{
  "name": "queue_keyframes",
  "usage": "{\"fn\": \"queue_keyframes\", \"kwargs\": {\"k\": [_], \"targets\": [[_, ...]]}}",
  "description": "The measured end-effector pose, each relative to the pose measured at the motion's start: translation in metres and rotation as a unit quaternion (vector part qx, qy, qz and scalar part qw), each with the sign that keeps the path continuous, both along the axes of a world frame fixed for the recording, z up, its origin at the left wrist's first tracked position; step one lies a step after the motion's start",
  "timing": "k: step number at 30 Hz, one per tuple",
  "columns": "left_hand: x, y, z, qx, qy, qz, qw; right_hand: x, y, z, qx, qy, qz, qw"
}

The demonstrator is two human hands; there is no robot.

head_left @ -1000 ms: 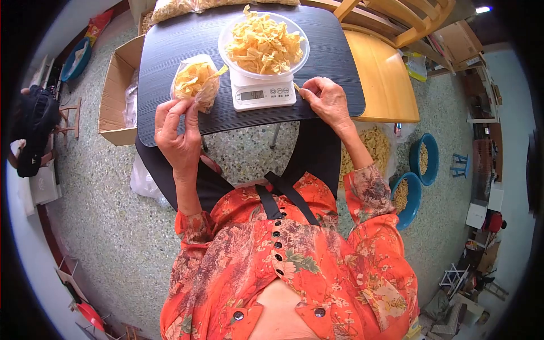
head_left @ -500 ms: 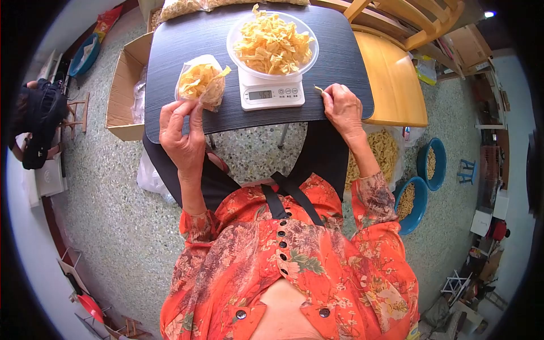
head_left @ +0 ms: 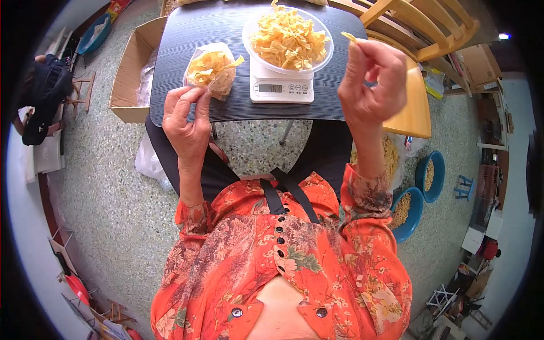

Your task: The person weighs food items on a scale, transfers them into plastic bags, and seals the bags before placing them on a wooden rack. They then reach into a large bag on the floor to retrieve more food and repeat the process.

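Note:
My left hand (head_left: 188,118) pinches the near edge of a clear plastic bag (head_left: 222,85), which holds yellow dried strips (head_left: 208,67) and lies on the dark table (head_left: 175,42). My right hand (head_left: 374,85) is raised at the table's right side, with a small yellow strip (head_left: 349,37) between thumb and forefinger. Between the hands stands a white scale (head_left: 281,90) with a lit display. On it rests a clear round bowl (head_left: 247,45) heaped with yellow strips (head_left: 289,39).
An open cardboard box (head_left: 126,85) stands left of the table. To the right are a wooden chair (head_left: 416,107) and, on the floor, blue basins (head_left: 434,175) of dried pieces. A person (head_left: 42,93) in dark clothing is at the far left.
My right hand has risen from the table's near right edge, lifting the small strip. My left hand still holds the bag. The whole view has shifted slightly.

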State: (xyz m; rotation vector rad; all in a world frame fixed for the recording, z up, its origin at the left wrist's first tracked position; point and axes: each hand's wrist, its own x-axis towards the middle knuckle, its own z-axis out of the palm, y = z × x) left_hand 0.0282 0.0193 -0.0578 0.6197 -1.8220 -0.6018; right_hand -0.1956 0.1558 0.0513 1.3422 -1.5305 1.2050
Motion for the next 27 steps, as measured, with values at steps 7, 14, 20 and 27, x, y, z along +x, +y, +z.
{"fn": "queue_keyframes", "kwargs": {"k": [7,14,20,27], "targets": [[-0.001,0.004,0.006,0.013,-0.01,0.017,1.0,-0.031,0.006,-0.04,0.078,-0.006,-0.043,0.996],[0.003,-0.005,-0.003,0.006,-0.023,0.021,0.999,-0.019,0.133,-0.1,0.054,-0.234,-0.142,0.96],[-0.006,-0.005,-0.005,0.051,0.01,0.026,0.998,-0.049,0.298,-0.283,-0.034,-0.659,-0.286,0.695],[-0.009,-0.008,0.008,0.035,-0.023,0.034,0.999,-0.026,0.379,-0.361,-0.042,-0.77,-0.294,0.564]]}}
